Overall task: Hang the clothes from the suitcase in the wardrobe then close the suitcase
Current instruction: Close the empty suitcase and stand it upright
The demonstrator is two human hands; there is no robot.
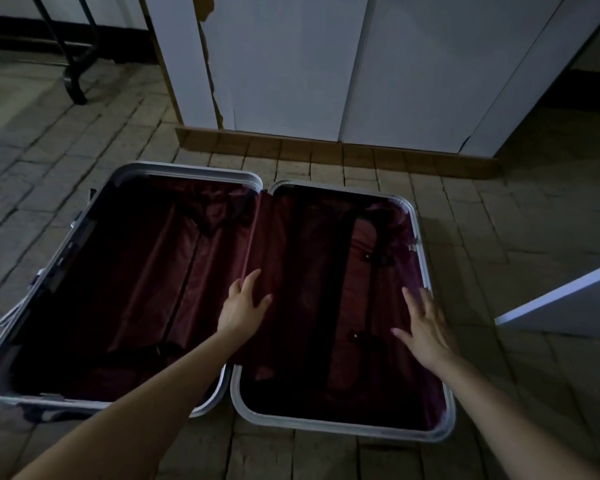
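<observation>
The suitcase (187,171) lies flat and open on the floor, silver-framed, with two halves lined in dark red fabric. No clothes show in either half. My left hand (245,304) reaches over the middle hinge, fingers apart, touching the red lining at the inner edge of the right half. Over the right half, near its right frame, my right hand (425,327) hovers with fingers spread and nothing in it. The white wardrobe (291,64) stands just behind the suitcase with its doors shut.
The floor (499,220) is brick-patterned tile in dim light. A black metal furniture leg (75,77) stands at the back left. A white panel edge (565,303) juts in from the right, close to the suitcase's right side.
</observation>
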